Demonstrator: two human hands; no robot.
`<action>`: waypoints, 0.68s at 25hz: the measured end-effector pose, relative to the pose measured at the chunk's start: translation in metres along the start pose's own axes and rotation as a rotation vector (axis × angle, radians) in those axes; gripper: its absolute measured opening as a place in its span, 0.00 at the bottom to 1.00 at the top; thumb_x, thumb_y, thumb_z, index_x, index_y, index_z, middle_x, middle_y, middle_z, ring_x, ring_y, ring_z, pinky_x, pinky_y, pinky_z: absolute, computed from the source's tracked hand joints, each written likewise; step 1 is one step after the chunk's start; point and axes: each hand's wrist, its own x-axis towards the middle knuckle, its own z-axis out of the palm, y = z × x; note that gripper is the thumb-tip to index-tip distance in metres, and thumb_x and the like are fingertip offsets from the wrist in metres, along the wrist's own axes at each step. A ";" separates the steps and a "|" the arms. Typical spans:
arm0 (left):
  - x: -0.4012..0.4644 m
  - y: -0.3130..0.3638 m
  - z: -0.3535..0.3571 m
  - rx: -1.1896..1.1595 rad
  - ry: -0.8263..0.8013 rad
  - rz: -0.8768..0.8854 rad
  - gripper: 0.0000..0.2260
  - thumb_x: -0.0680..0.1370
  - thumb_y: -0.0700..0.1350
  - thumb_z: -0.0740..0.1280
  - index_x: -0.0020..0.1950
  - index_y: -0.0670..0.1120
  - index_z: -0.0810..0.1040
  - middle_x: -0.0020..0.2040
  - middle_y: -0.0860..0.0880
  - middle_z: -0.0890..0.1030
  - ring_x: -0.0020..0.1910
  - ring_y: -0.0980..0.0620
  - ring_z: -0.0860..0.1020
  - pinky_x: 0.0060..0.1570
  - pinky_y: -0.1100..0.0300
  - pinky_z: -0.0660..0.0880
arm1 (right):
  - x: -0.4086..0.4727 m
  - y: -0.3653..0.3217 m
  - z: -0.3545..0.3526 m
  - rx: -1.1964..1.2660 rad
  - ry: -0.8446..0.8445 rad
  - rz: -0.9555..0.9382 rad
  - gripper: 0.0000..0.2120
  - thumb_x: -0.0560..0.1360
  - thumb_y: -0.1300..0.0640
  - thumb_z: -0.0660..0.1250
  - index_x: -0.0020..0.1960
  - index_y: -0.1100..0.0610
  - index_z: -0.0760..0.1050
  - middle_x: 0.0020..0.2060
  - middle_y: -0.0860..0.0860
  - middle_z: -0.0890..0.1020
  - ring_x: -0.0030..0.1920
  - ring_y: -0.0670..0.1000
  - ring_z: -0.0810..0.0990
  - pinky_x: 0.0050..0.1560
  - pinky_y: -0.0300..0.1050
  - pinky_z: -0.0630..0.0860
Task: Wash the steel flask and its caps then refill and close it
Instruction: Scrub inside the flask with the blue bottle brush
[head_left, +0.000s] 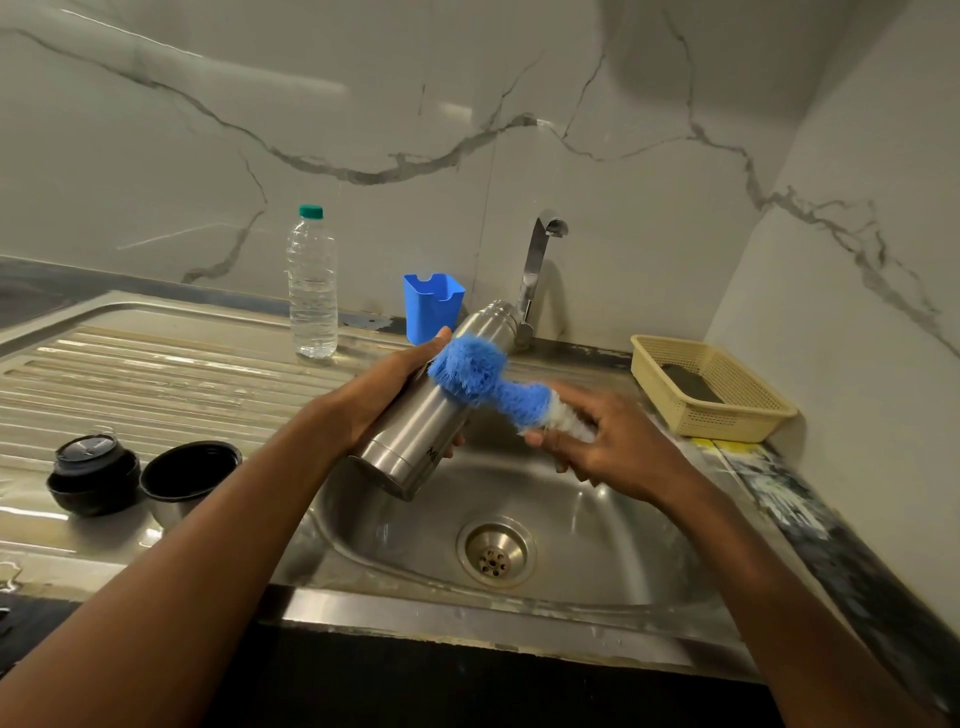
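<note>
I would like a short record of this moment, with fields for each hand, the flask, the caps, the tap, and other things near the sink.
left hand: grips the steel flask, tilted over the sink
right hand: holds the blue bottle brush against the flask's outside
caps: black stopper and cup cap on the drainboard
tap: no water visible
others: plastic water bottle, blue holder, yellow basket
</note>
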 end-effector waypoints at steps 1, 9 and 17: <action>0.001 0.000 -0.001 -0.008 0.003 0.001 0.30 0.80 0.66 0.60 0.67 0.41 0.72 0.50 0.35 0.84 0.41 0.40 0.85 0.37 0.50 0.84 | 0.002 0.002 0.001 -0.051 0.028 -0.008 0.26 0.75 0.40 0.72 0.72 0.40 0.73 0.42 0.43 0.83 0.35 0.44 0.83 0.33 0.38 0.77; 0.004 -0.002 -0.003 0.023 0.018 -0.003 0.32 0.79 0.67 0.62 0.68 0.41 0.71 0.54 0.34 0.84 0.43 0.39 0.85 0.39 0.49 0.83 | -0.003 -0.009 -0.006 0.016 -0.047 0.043 0.27 0.76 0.47 0.74 0.73 0.43 0.72 0.34 0.41 0.81 0.31 0.41 0.82 0.30 0.35 0.76; 0.003 -0.002 -0.003 -0.006 0.014 -0.007 0.31 0.80 0.66 0.61 0.68 0.40 0.72 0.48 0.37 0.85 0.41 0.39 0.85 0.36 0.50 0.83 | 0.000 -0.008 -0.005 -0.039 0.016 0.049 0.26 0.77 0.46 0.73 0.72 0.41 0.71 0.34 0.43 0.82 0.31 0.43 0.82 0.30 0.38 0.78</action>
